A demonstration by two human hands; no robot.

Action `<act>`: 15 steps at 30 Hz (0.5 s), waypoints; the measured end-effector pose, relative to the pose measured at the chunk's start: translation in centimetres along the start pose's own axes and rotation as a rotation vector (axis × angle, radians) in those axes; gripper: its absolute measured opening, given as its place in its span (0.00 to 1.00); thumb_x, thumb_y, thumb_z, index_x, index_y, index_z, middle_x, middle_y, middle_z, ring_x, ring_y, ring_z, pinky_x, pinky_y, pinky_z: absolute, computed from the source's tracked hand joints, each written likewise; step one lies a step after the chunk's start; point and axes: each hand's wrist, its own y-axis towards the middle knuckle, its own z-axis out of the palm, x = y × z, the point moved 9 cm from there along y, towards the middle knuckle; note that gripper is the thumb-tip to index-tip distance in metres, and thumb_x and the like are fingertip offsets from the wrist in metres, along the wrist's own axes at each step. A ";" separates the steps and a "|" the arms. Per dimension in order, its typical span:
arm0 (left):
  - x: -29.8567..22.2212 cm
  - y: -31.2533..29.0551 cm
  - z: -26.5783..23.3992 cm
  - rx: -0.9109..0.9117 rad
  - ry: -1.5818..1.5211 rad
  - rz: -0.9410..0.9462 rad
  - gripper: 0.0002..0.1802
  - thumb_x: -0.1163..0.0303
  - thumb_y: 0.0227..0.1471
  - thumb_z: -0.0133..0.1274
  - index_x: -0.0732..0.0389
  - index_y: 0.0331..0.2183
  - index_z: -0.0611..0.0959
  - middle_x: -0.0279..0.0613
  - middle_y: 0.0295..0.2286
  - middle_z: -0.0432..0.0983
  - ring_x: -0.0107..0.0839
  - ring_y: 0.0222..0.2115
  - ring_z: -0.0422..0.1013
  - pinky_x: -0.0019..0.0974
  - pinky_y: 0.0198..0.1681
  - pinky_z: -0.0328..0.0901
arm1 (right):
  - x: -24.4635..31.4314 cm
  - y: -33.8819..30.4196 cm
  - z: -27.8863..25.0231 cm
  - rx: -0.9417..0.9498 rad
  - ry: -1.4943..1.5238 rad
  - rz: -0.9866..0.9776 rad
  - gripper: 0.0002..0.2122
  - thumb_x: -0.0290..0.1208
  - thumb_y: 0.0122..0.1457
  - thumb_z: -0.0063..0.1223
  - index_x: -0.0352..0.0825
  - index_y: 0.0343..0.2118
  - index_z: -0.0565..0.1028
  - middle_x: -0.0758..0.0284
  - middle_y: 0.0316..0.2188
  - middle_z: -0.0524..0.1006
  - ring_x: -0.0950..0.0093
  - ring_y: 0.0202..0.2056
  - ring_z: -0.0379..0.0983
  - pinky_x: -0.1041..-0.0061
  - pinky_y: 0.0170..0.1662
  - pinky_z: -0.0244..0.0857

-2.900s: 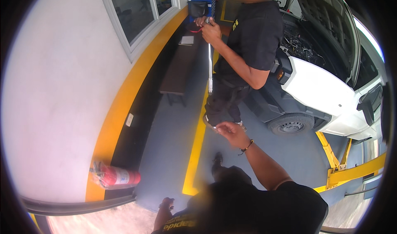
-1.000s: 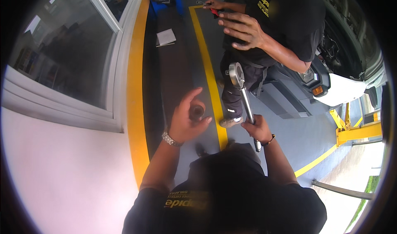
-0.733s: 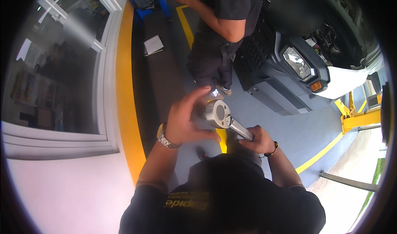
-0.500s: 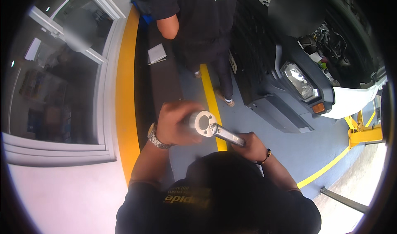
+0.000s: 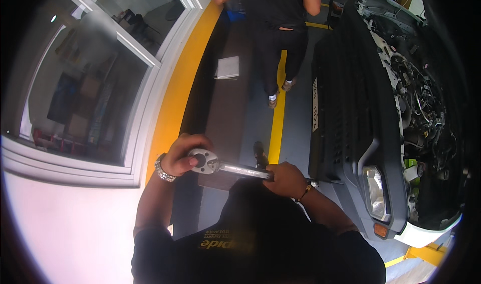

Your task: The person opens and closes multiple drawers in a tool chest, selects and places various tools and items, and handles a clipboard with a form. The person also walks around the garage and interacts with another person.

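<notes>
A silver torque wrench (image 5: pixel 240 170) is held level across the front of my body. At its round ratchet head, my left hand (image 5: pixel 181 156) is closed, with the thumb pressed on the disc face; a metal watch sits on that wrist. My right hand (image 5: pixel 286 180) wraps round the handle end, hiding the grip, and wears a dark bracelet. The bare shaft shows between the two hands.
To the right stands a vehicle with a black front bumper (image 5: pixel 345 118), a headlight (image 5: pixel 376 194) and an exposed engine bay (image 5: pixel 423 103). Ahead, a person in dark clothes (image 5: pixel 280 13) walks along a yellow floor line (image 5: pixel 275 143). White papers (image 5: pixel 228 67) lie left of it; windows (image 5: pixel 90 98) line the left.
The wrench head has moved left and its shaft lies more level. My left thumb now rests on the head. The view has turned right, showing more engine bay; the person ahead is farther off.
</notes>
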 end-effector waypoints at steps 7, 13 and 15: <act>7.2 8.2 -9.7 -0.231 0.075 -0.031 0.39 0.42 0.52 0.45 0.71 0.47 0.75 0.42 0.21 0.77 0.27 0.18 0.73 0.28 0.21 0.65 | -2.1 14.8 -8.1 0.086 -0.096 -0.025 0.12 0.42 0.52 0.55 0.36 0.29 0.77 0.61 0.25 0.78 0.61 0.32 0.78 0.62 0.38 0.72; 12.4 18.0 -20.6 -0.395 -0.094 -0.041 0.36 0.45 0.50 0.56 0.70 0.45 0.75 0.39 0.24 0.76 0.21 0.20 0.68 0.24 0.23 0.60 | -3.7 27.6 -19.1 0.017 -0.043 -0.109 0.12 0.40 0.48 0.61 0.36 0.26 0.75 0.62 0.26 0.78 0.61 0.32 0.77 0.64 0.35 0.69; 13.8 22.1 -24.8 -0.407 -0.238 0.007 0.34 0.50 0.49 0.60 0.71 0.45 0.75 0.40 0.25 0.75 0.22 0.22 0.68 0.25 0.23 0.60 | -5.4 31.3 -24.6 -0.146 -0.098 -0.219 0.12 0.40 0.47 0.62 0.36 0.25 0.74 0.62 0.25 0.77 0.60 0.30 0.76 0.63 0.33 0.67</act>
